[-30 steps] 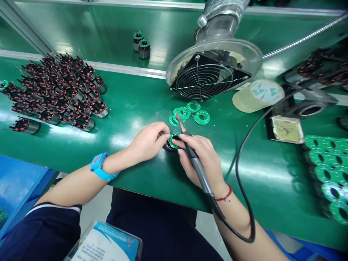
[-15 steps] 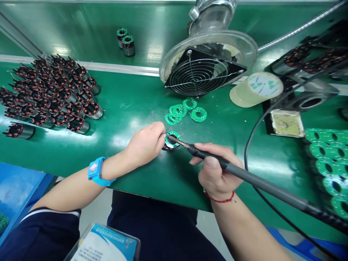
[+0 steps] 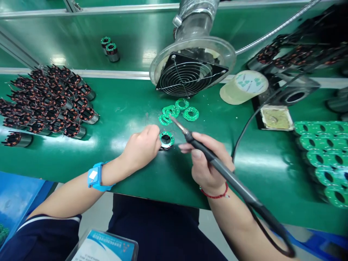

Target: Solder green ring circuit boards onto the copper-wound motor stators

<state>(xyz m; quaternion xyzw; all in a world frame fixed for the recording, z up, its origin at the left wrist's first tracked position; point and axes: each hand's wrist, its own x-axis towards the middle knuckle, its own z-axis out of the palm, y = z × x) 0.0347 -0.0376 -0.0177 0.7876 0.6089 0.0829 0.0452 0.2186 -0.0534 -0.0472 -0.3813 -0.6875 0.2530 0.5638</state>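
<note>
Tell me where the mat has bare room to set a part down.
Bare mat lies between the stator pile and the loose green rings, and between the right hand and the stacked boards. It is crowded around the fan and tape roll.

Left hand (image 3: pixel 143 145): lying knuckles-up, fingers curling into a loose fist, tips pointing toward the right hand.
Left forearm: bare, reaching in from the lower left, wrist straight.
Right hand (image 3: pixel 206 163): gripping a soldering iron (image 3: pixel 236 183) pen-style, thumb pressing on top.
Right forearm: bare, angling in from the lower right.
Hands: sitting near each other, not touching.
</note>
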